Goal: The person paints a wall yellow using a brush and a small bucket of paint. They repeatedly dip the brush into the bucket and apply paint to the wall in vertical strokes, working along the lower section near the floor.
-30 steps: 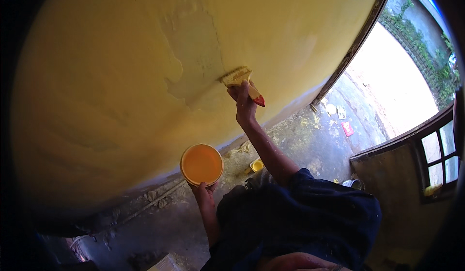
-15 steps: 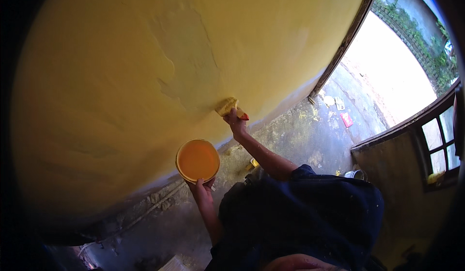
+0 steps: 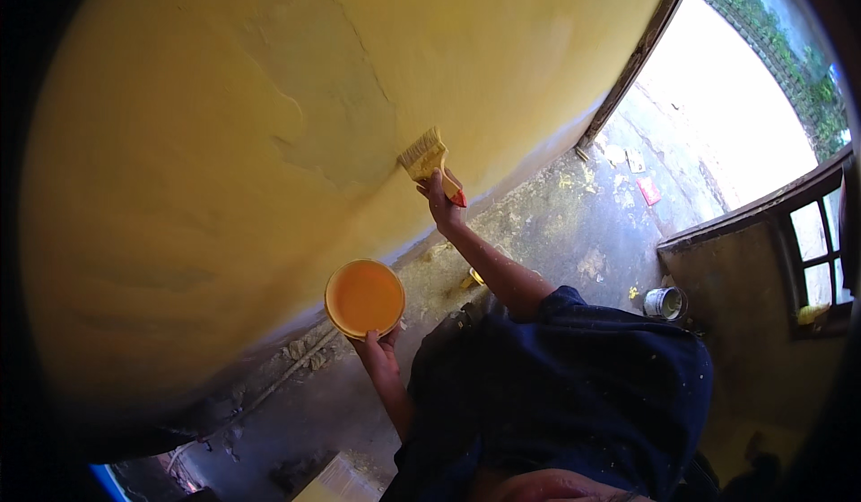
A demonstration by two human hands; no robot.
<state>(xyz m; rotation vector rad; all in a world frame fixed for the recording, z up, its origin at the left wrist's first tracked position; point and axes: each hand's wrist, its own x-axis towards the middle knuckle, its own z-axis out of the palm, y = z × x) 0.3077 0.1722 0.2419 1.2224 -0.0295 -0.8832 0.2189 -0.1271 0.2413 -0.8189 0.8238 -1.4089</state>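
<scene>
Wall: yellow (image 3: 179, 170), with a dull, ragged-edged patch (image 3: 327, 107); curves in the fisheye.
Brush: wide, pale bristles, red handle end (image 3: 426, 157); beside the patch's lower right edge. Bristle contact with wall: can't tell.
Right hand: fingers wrapped round the brush (image 3: 443, 204).
Left hand: grasps the tub from its near side, thumb at the rim (image 3: 378, 352).
Tub: round, orange paint inside (image 3: 345, 330); held near the wall's foot. Fill depth unclear.
Spill risk: one-hand hold; a wrist tilt or a knock on the wall could slop paint.
Patch risk: raised edges could snag bristles or flake under pressure.
Drip risk: a loaded brush could run onto forearm or floor (image 3: 556, 233).
Footing: pipe (image 3: 291, 374) and rubble along the wall base could trip a sideways step.
Small yellow tub: mostly behind the right forearm, easy to kick (image 3: 475, 276).
Clear of the hands: metal can (image 3: 662, 303), red packet (image 3: 647, 191).
</scene>
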